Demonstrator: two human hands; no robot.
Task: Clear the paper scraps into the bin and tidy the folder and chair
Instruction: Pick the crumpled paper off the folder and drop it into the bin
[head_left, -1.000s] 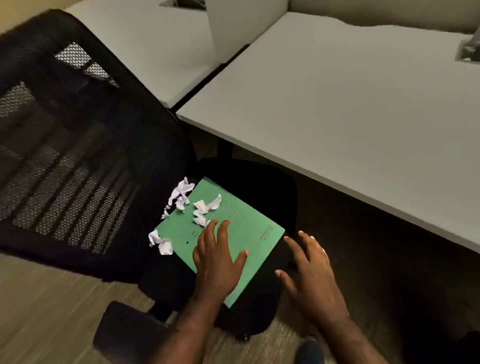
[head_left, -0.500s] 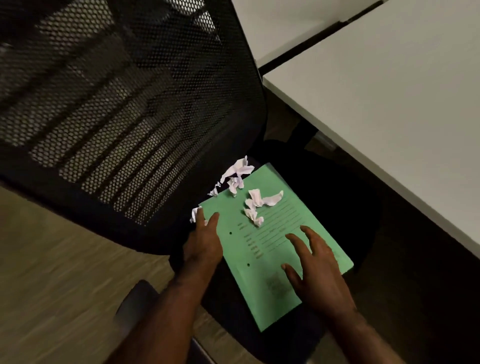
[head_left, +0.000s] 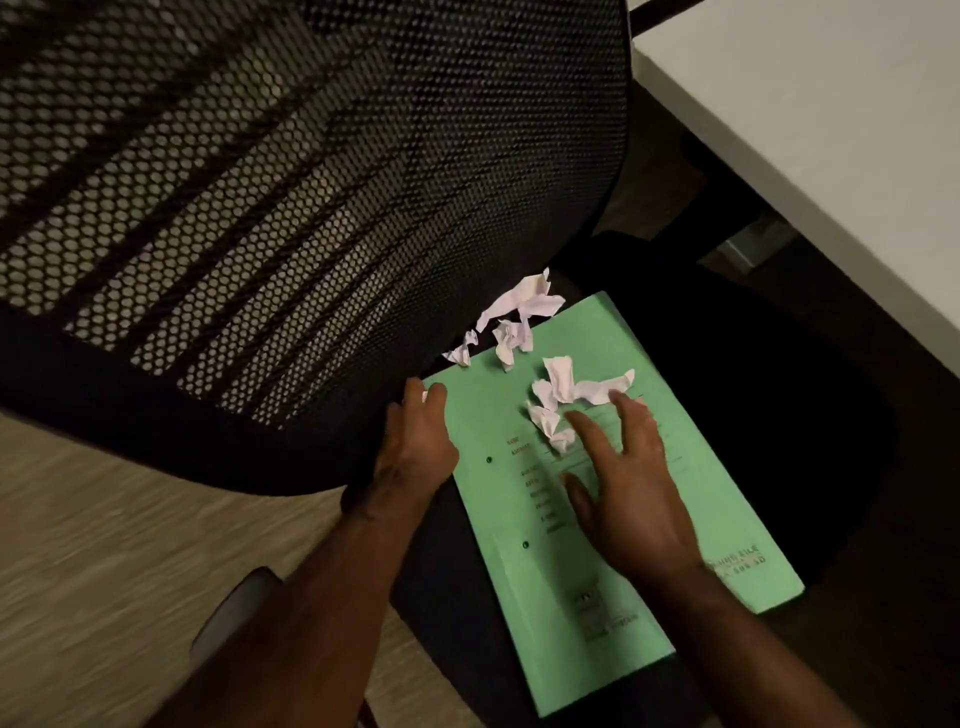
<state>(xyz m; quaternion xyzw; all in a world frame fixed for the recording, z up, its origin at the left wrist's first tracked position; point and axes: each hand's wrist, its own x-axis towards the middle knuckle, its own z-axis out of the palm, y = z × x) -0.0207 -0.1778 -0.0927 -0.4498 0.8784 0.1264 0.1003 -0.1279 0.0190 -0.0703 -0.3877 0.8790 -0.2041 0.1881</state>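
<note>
A green folder lies flat on the black seat of an office chair. Crumpled white paper scraps sit on the folder's far end, and more scraps lie at its far corner against the mesh backrest. My left hand rests at the folder's left far corner, fingers together over a small white scrap that is mostly hidden. My right hand is spread over the folder's middle, its fingertips touching the nearest scraps. No bin is in view.
A white desk runs along the right, its edge just beyond the seat, with dark space beneath it. The chair's armrest sticks out at the lower left above a wood-look floor.
The view has moved closer and lower over the seat. My right hand has slid forward along the folder up to the scraps. My left hand has stayed at the folder's left corner.
</note>
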